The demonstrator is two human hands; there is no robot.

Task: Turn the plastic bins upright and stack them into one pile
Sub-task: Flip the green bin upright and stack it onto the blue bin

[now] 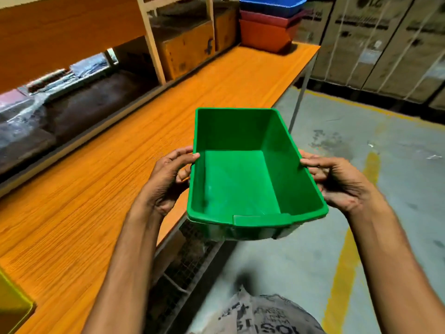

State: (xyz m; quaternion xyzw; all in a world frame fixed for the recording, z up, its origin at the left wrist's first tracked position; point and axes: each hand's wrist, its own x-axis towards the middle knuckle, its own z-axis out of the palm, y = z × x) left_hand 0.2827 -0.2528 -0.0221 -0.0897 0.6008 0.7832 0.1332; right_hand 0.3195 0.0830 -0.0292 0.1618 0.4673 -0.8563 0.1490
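I hold a green plastic bin (240, 179) upright in the air, its open top facing me, over the near right edge of the orange table (101, 189). My left hand (168, 179) grips its left rim and my right hand (337, 182) grips its right rim. At the table's far end stands a pile of upright bins: an orange bin (265, 36) at the bottom, a dark red bin (269, 18) in it, and a blue bin (272, 4) on top. A yellow-green bin (12, 307) shows partly at the lower left corner.
Shelving with cardboard boxes (185, 54) and wrapped goods (48, 97) runs along the table's left side. Large cartons (385, 44) stand at the back right. The concrete floor (361, 189) with yellow lines lies to the right of the table.
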